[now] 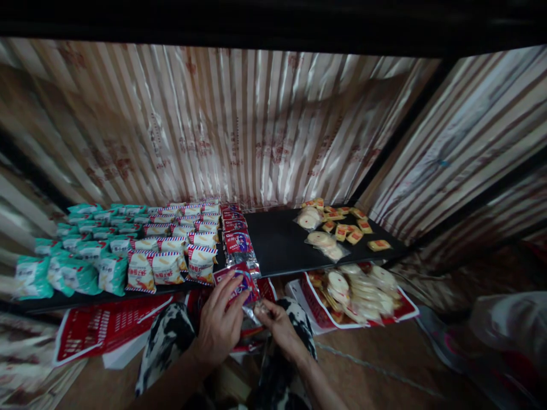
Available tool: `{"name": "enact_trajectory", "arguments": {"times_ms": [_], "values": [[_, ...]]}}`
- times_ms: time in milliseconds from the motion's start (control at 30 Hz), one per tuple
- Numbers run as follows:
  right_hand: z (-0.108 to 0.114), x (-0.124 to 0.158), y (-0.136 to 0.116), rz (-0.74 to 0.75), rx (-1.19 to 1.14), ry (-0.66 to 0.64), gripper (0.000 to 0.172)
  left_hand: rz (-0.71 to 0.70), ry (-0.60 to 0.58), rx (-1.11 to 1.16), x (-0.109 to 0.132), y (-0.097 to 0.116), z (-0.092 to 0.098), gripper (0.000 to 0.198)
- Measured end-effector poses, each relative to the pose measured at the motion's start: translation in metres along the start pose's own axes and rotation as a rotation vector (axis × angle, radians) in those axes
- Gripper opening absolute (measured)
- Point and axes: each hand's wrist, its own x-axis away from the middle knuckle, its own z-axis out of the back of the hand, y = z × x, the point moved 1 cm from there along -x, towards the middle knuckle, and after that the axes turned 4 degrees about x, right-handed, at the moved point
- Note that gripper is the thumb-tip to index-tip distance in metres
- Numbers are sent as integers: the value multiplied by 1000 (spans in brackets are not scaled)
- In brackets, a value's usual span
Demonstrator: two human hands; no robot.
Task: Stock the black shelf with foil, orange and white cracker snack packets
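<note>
A red and purple snack packet (250, 285) with clear edges is between my two hands, just in front of the shelf. My left hand (220, 322) lies over its left side, fingers curved across the front and thumb hidden. At the packet's lower right corner, my right hand (277, 326) pinches the clear edge between thumb and fingers. Directly behind, a column of matching red packets (237, 242) runs back along the black shelf (273, 242). White chip bags (166, 266) with striped tops stand in rows to its left.
Teal snack bags (81, 276) fill the shelf's left end. Round pale wafers (325, 242) and small yellow packets (352, 233) lie on its right part. Below sits a red-edged box (401, 313) of wafers; red packaging (115, 324) lies lower left. Someone's shoe (440, 336) is at right.
</note>
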Motion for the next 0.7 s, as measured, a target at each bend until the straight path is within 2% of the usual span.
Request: {"name": "enact_trajectory", "arguments": {"times_ms": [100,200,267,367,433,500,567,700], "values": [[4,-3,-6,-62,-149,75,41,190,47,39,4,-4,-6,37],[7,-8,-9,-93,-278,148,44,454,82,144,11,-14,-23,32],[9,-10,-10,-108,-358,170,42,672,73,319,16,-21,-38,34],[9,-13,-12,-123,-431,175,38,1001,-10,686,18,-24,-56,40],[10,-14,-12,-133,-436,182,38,1143,-54,923,13,-21,-63,41],[10,-15,-13,-140,-426,188,38,1203,-54,1107,7,-15,-66,43],[11,-17,-15,-141,-423,193,37,1227,-43,1189,2,-11,-69,45],[15,-20,-18,-153,-452,220,35,1252,-25,1137,-3,-12,-81,43]]}}
